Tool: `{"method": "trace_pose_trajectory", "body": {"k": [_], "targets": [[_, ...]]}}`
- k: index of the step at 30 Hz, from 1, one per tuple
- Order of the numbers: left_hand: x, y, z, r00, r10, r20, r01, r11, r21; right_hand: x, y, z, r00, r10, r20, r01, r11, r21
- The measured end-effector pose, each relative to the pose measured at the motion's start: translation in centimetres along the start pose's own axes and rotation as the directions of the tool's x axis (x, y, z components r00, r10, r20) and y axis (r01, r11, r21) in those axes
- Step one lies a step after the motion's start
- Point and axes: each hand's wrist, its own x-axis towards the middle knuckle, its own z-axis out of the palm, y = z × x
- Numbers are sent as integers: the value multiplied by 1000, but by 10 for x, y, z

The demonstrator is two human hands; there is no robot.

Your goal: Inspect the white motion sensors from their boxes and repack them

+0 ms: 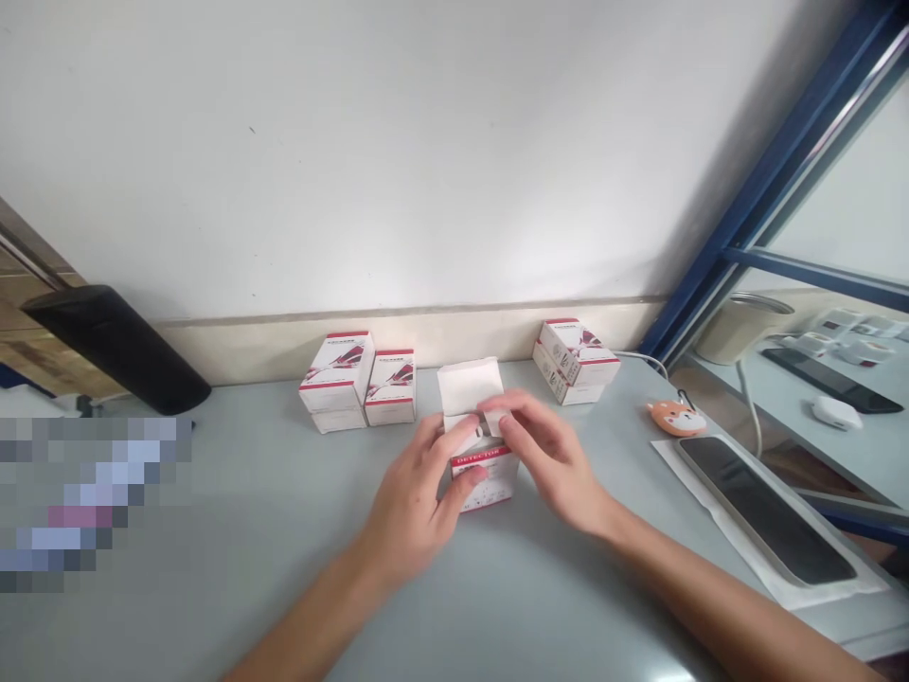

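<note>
A small white and red carton [490, 480] marked "DETECTOR" stands on the grey table in front of me, its top lid flap [470, 381] raised at the back. Around its left side my left hand [418, 493] is wrapped, thumb on the front face and fingers at the top edge. My right hand [550, 459] pinches a white side flap [496, 421] at the carton's upper right between thumb and fingers. What lies inside the carton is mostly hidden by the flaps and fingers.
Stacked cartons [337, 379] and a single carton [392, 386] stand by the wall, left of centre. Two more cartons [574, 360] are stacked to the right. A phone-like dark slab [767, 509] lies on white paper beside an orange animal-faced case [676, 418]. A black padded object [117, 346] leans at left.
</note>
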Motion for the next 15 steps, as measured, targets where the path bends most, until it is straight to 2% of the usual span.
{"method": "trace_pose_trajectory", "body": {"k": [3, 5, 7, 10, 12, 15], "targets": [[1, -1, -1, 1000, 2, 4, -2, 999, 39, 0, -2, 4, 997, 33, -70, -26, 994, 104], [2, 0, -3, 1000, -8, 10, 8, 1000, 22, -1, -2, 5, 996, 6, -88, 3, 995, 97], [4, 1, -5, 999, -28, 26, 29, 999, -32, -2, -1, 3, 992, -90, -86, 92, 996, 9], [4, -2, -1, 999, -36, 28, 39, 991, -130, 0, -1, -2, 963, -269, 24, 269, 953, -141], [2, -7, 6, 999, -24, -36, 16, 980, -198, 1, -3, -3, 946, -321, 34, 322, 929, -183], [-1, -14, 14, 986, 0, -164, -43, 965, -258, 3, -6, -3, 950, -311, -33, 298, 933, -200]]}}
